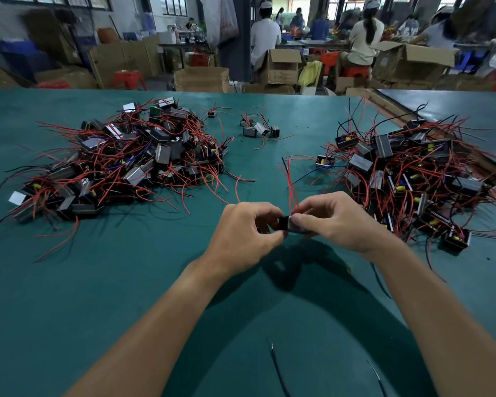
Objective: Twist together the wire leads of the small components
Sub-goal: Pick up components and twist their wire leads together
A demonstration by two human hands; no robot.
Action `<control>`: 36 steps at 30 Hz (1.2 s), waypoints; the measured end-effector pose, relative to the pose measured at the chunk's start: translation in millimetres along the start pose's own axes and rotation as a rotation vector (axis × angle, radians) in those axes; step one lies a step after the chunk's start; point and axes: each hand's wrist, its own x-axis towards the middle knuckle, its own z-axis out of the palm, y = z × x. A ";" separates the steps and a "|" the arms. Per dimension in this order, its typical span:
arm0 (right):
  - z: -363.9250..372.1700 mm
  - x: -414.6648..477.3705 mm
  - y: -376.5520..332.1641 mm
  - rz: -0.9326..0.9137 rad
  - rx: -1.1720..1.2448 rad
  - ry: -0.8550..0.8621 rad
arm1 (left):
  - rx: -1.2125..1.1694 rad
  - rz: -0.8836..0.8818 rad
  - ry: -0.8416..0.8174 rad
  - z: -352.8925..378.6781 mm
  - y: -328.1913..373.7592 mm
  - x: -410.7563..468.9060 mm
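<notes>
Small black box-shaped component with a silvery face [292, 224] is held just above the green table [126, 282], near the middle, between both hands. The left hand [246, 233] pinches its left end with curled fingers and thumb; the right hand [338, 219] pinches its right side, fingertips close to where the thin red wire leads [291, 184] leave the body and rise loosely, spread apart at their tips. The step in hand appears to be gathering those leads for twisting. To do it well, the left hand should probably keep the body steady while the right slides up, brings the strands parallel and rolls them evenly from the base, so no strand is left out. A large tangled heap of like parts [121, 161] lies far left, another heap [413, 173] to the right, and a few strays [259, 128] sit far centre.
</notes>
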 end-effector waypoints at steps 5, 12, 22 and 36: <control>0.0 6.1 11.5 -0.051 -0.221 0.148 | 0.079 -0.016 -0.046 -21.1 -2.6 2.8; -7.7 11.8 21.2 -0.029 -0.285 0.286 | 0.334 -0.104 -0.236 -41.5 -12.6 4.3; -1.4 7.5 13.1 -0.064 -0.218 0.120 | 0.393 -0.107 -0.003 -26.7 -16.2 4.6; 12.0 7.3 9.2 -0.079 -0.252 0.144 | 0.524 0.044 0.310 -23.5 -14.6 5.7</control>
